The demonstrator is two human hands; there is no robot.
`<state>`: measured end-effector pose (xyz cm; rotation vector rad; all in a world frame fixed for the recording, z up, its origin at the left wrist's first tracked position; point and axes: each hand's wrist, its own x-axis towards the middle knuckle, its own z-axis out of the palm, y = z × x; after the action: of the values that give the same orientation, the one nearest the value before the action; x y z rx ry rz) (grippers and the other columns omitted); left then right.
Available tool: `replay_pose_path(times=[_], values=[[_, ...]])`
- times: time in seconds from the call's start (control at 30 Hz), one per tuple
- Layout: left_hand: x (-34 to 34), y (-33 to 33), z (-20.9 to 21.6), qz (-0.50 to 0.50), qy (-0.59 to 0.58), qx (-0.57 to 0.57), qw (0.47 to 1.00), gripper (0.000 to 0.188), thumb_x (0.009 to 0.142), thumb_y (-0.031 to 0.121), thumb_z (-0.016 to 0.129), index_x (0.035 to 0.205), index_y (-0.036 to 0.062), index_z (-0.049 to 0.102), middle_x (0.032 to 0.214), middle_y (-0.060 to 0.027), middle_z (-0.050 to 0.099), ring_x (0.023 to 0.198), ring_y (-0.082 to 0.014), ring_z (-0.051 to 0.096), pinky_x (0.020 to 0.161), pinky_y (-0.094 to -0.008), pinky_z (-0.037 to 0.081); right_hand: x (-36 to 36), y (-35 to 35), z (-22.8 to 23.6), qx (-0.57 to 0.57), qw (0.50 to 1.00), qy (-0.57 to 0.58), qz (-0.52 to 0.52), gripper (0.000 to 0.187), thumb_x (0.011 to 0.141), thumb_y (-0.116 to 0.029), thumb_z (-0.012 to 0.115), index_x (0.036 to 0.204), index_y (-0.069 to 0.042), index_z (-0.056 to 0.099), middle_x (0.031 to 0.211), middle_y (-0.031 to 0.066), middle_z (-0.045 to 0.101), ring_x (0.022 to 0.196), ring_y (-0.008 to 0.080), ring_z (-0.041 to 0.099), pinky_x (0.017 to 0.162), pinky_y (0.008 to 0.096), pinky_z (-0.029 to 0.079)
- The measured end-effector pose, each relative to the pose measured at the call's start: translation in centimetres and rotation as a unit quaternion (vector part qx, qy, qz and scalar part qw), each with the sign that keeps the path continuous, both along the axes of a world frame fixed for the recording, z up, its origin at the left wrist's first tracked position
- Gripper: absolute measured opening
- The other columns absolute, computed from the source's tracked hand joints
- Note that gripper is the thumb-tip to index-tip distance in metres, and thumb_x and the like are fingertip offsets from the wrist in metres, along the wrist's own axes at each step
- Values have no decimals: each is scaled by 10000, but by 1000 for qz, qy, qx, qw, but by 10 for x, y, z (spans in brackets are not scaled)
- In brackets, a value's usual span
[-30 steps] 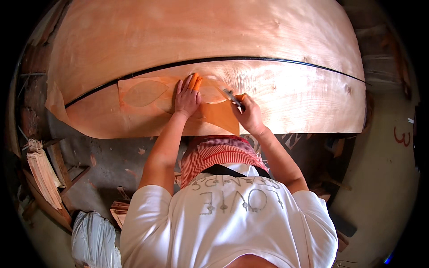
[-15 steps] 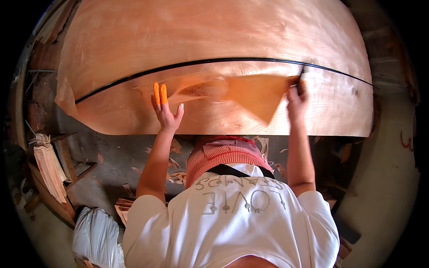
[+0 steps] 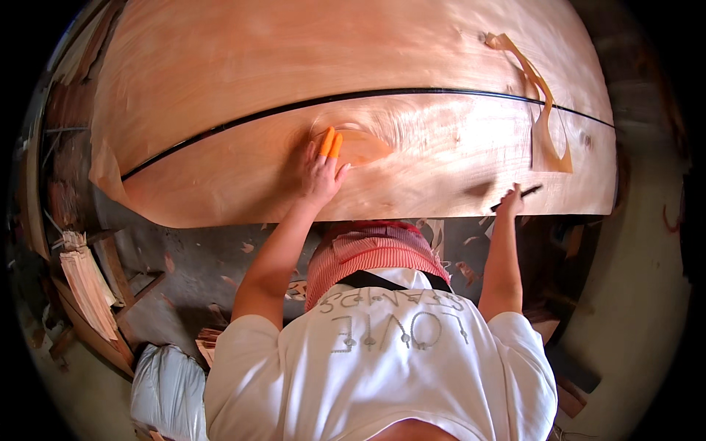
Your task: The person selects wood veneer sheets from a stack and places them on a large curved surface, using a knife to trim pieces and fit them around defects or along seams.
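A broad sheet of pale wood veneer (image 3: 441, 176) lies before me. My left hand (image 3: 321, 180), with orange covers on two fingers, rests with its fingers stretched out on a small leaf-shaped veneer patch (image 3: 364, 149). My right hand (image 3: 510, 201) is closed round a slim black tool (image 3: 531, 191), low over the sheet near its front edge. Whether the tool has a blade cannot be made out. Beyond the right hand, a curled, torn veneer offcut (image 3: 551, 156) lies on the sheet, crossing a long black strip (image 3: 353, 94).
Bundled veneer strips (image 3: 88, 283) lean in a wooden frame at the left. A filled white plastic bag (image 3: 169, 389) stands at the lower left. Wood shavings (image 3: 463, 273) litter the floor under the sheet's front edge. The sheet's left corner (image 3: 107, 169) curls up.
The right hand has let go of the veneer piece, now lying at the right, and come back toward me with the tool. My left hand has moved right onto the small patch.
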<state>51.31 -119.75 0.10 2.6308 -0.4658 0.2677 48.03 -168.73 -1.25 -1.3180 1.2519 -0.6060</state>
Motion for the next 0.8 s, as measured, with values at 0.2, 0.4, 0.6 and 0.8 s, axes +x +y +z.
replay_pose_path(times=[0.2, 0.4, 0.6, 0.8], values=[[-2, -15, -9, -61, 19, 7, 998, 709, 750, 328, 639, 1320, 48, 326, 1370, -179, 285, 1234, -361, 302, 1042, -468, 220, 3, 125, 13, 21, 934, 62, 351, 221, 876, -118, 448, 1019, -65, 609, 618, -31, 479, 466, 37, 362, 403, 194, 297], [5, -9, -20, -43, 20, 21, 999, 778, 727, 356, 659, 1333, 35, 293, 1381, -183, 261, 1257, -346, 277, 1047, -469, 206, 44, 236, 21, -98, 819, 12, 565, 258, 832, -150, 575, 1058, -26, 587, 818, 35, 619, 634, 68, 501, 590, 223, 415], [1, -7, -15, 40, -12, 36, 999, 849, 687, 428, 679, 1333, 36, 295, 1380, -180, 264, 1267, -328, 270, 1042, -501, 186, 59, 268, 8, -87, 818, 73, 564, 215, 786, -147, 634, 950, -11, 613, 708, 23, 582, 647, 72, 512, 586, 238, 426], [3, 13, -17, 80, 15, 54, 995, 721, 694, 441, 663, 1270, 80, 423, 1367, -163, 305, 1281, -309, 257, 1031, -525, 161, 49, 207, -2, 218, 879, -49, 422, 103, 833, -168, 610, 872, -83, 566, 592, -65, 436, 478, 30, 377, 420, 194, 293]])
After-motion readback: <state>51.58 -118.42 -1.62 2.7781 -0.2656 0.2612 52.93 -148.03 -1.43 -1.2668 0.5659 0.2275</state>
